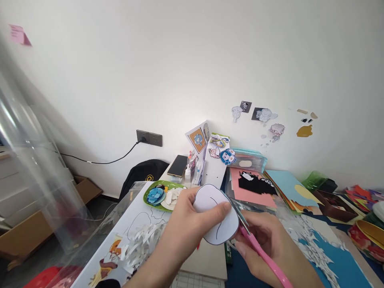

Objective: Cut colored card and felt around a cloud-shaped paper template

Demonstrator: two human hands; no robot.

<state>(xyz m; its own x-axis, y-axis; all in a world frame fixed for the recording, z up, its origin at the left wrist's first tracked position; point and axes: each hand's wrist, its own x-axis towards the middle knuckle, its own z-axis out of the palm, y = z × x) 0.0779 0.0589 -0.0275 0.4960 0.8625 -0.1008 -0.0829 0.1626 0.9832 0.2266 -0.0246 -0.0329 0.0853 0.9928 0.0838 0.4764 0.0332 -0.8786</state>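
Between the thumb and fingers of my left hand (192, 218) is a rounded white paper cutout (207, 200) with a dark outline and two curved lines drawn on it. My right hand (267, 240) grips a pair of scissors (255, 244) with pink handles. The blades lie along the cutout's right edge, close to my left thumb; I cannot tell how far apart they are. Below and left of my left hand, a heap of white paper strips (141, 244) rests on a white drawn sheet (132, 218).
Behind my left hand stands a green tray (147, 195) of blue and white paper pieces. A phone (177, 165), a small white bottle (187, 173) and a pencil case (252, 161) stand near the wall. Coloured sheets (285, 184) and blue paper with scraps (339, 260) lie to the right.
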